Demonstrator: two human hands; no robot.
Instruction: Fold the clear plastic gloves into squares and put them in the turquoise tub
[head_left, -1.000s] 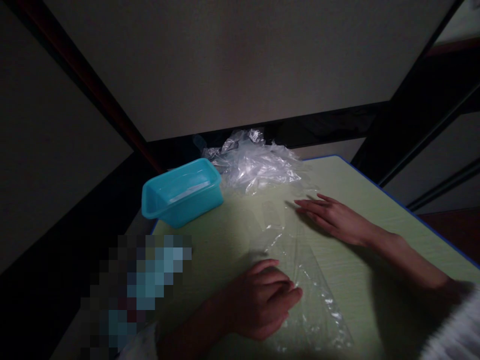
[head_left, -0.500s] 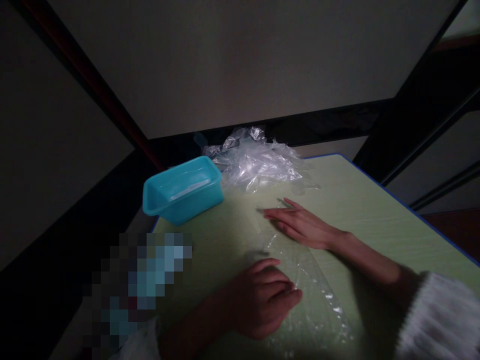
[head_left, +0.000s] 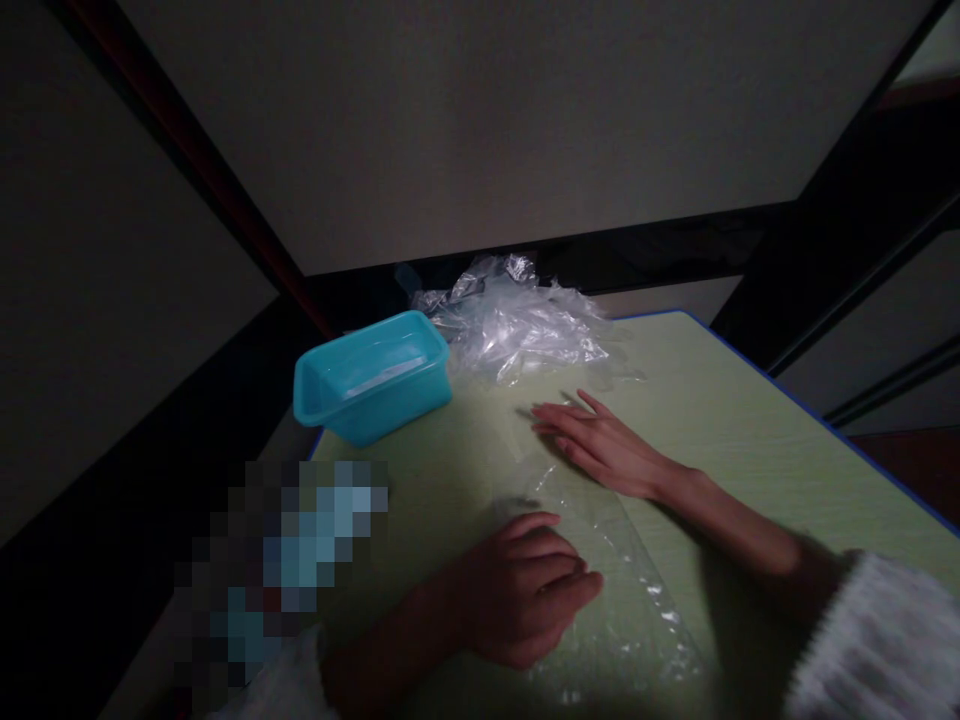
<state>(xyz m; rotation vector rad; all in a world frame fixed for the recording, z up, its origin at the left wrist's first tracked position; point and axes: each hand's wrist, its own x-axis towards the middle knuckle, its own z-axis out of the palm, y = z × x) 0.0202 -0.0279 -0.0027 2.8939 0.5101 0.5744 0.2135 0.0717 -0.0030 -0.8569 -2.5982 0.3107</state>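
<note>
A clear plastic bag (head_left: pixel 637 600) lies flat on the table, with shiny creases along its right and near edges. Over its left part is my left hand (head_left: pixel 529 592), back up, fingers curled and thumb drawn against them at the bag's film. The exact grip is partly hidden under the fingers. Farther off, my right hand (head_left: pixel 596 445) rests palm down with its fingers stretched out, by the far end of the bag, holding nothing.
A crumpled pile of clear plastic (head_left: pixel 517 325) sits at the table's far edge. Left of it stands a turquoise plastic bin (head_left: pixel 390 410) at the left edge. The pale green table (head_left: pixel 757 430) has a blue rim, and a panel (head_left: pixel 480 130) rises behind it. A pixelated patch covers the lower left.
The view has shifted very slightly, moving the bin a little rightward in the picture. Both hands stay almost in place; the right fingers have moved slightly.
</note>
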